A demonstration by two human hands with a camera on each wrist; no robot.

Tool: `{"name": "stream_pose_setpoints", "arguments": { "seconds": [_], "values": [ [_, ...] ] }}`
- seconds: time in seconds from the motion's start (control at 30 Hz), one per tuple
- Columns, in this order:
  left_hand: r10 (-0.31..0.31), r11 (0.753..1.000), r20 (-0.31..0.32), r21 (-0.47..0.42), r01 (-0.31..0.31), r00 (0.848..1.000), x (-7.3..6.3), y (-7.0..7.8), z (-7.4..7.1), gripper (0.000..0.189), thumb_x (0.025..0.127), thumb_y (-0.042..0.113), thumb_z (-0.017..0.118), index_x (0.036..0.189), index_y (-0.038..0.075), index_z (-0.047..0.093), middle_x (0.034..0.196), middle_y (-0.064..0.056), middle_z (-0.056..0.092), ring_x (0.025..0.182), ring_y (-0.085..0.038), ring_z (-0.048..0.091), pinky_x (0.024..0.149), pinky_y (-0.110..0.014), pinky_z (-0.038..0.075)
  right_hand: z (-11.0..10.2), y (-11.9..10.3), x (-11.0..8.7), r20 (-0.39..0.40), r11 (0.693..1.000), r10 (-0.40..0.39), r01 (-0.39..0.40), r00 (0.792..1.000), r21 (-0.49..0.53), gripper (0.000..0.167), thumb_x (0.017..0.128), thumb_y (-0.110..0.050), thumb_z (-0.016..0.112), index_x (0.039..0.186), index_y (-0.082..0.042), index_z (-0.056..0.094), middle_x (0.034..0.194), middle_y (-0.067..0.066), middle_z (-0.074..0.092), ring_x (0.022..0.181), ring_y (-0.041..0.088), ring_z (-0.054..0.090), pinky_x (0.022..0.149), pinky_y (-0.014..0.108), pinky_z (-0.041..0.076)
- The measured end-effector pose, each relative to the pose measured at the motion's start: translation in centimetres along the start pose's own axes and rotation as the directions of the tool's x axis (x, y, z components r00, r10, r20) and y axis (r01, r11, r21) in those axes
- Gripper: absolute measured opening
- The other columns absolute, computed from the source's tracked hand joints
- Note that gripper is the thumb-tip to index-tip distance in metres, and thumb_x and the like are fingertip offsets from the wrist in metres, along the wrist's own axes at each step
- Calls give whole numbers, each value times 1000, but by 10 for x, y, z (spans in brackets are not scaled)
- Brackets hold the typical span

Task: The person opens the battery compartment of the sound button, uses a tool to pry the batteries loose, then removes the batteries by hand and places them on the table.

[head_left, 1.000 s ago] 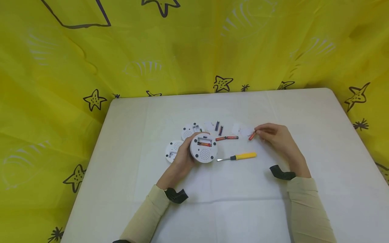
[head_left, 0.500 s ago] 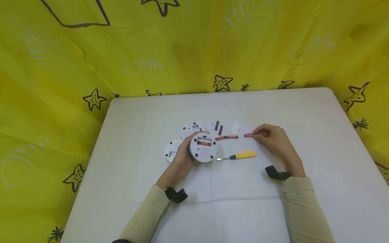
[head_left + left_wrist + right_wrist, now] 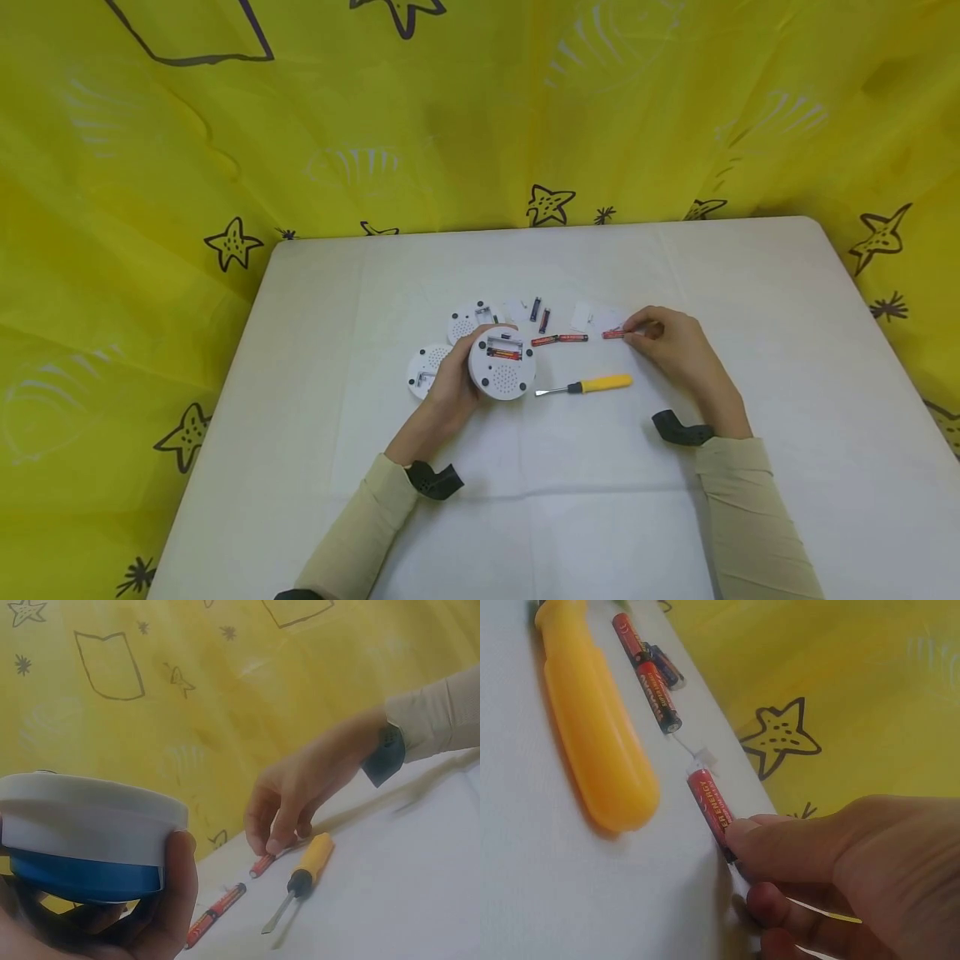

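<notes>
My left hand (image 3: 452, 385) grips a round white device (image 3: 504, 385) with a speaker grille and small dark feet facing up. One red battery (image 3: 504, 354) lies in its uncovered compartment, beside a vacant slot. From the side, in the left wrist view, the device has a blue band (image 3: 86, 877) under its white rim. Thumb and forefinger of my right hand (image 3: 678, 346) pinch the end of a red battery (image 3: 709, 802) at the tabletop. Two more red batteries (image 3: 559, 340) lie end to end between the hands.
A screwdriver with a yellow handle (image 3: 606, 383) lies in front of the batteries. Two dark batteries (image 3: 545, 321) and a small white cover (image 3: 581, 317) are farther back. Two other white devices (image 3: 426, 367) sit partly behind my left hand. A yellow curtain (image 3: 465, 125) hangs behind the table.
The battery in my right hand has gone from slanted to nearly level as the hand shifted slightly left. The left hand and its device hold still.
</notes>
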State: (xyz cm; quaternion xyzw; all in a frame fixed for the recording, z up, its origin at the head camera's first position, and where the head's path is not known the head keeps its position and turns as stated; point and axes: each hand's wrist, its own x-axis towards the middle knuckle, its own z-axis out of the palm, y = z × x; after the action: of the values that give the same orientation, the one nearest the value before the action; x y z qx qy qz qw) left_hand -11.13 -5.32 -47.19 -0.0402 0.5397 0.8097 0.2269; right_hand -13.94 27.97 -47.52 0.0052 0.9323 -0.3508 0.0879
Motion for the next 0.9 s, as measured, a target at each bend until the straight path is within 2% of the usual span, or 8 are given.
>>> {"name": "stream_pose_setpoints", "arguments": {
  "seconds": [0.3,0.43,0.57,0.77,0.83,0.9],
  "values": [
    [4,1000,24,-23,-3,1000,0,2,-1,49,107,44,39,141,17,62,141,2,64,127,-12,59,105,-30,44,-5,-10,-7,54,1000,24,-24,998,2,22,103,-20,64,123,-11,68,120,16,67,109,33,58,86,40,50],
    [15,999,23,-37,-14,1000,0,2,1,46,106,42,39,137,19,65,139,2,65,125,-12,61,100,-30,48,-2,-15,-15,100,998,-69,69,993,12,21,103,-18,65,123,-13,70,119,11,70,105,28,59,84,33,49],
    [36,998,25,-56,-35,999,0,1,1,44,106,40,38,134,21,66,138,3,65,124,-13,61,99,-30,49,7,-17,-22,164,981,-192,189,968,31,21,101,-17,68,122,-12,71,114,5,70,101,22,58,87,31,49],
    [70,992,71,-114,-61,995,-3,2,-2,47,109,40,35,142,17,58,142,2,61,128,-15,58,104,-32,47,20,-21,-32,223,961,-269,278,937,-8,22,96,-13,74,118,-13,73,118,6,71,110,26,61,99,47,50],
    [69,986,106,-159,-52,992,-4,3,-2,50,109,41,36,149,15,52,150,-1,55,132,-16,55,107,-36,46,23,-22,-35,230,956,-275,291,934,-37,23,94,-12,76,117,-14,74,121,7,71,116,30,60,101,53,48],
    [76,976,167,-213,-39,983,-5,5,-4,54,110,41,35,156,14,43,162,-6,43,140,-20,49,112,-42,42,26,-24,-39,236,954,-268,292,934,-72,23,93,-13,77,116,-16,75,122,8,70,118,33,59,101,54,49]
  ]
}}
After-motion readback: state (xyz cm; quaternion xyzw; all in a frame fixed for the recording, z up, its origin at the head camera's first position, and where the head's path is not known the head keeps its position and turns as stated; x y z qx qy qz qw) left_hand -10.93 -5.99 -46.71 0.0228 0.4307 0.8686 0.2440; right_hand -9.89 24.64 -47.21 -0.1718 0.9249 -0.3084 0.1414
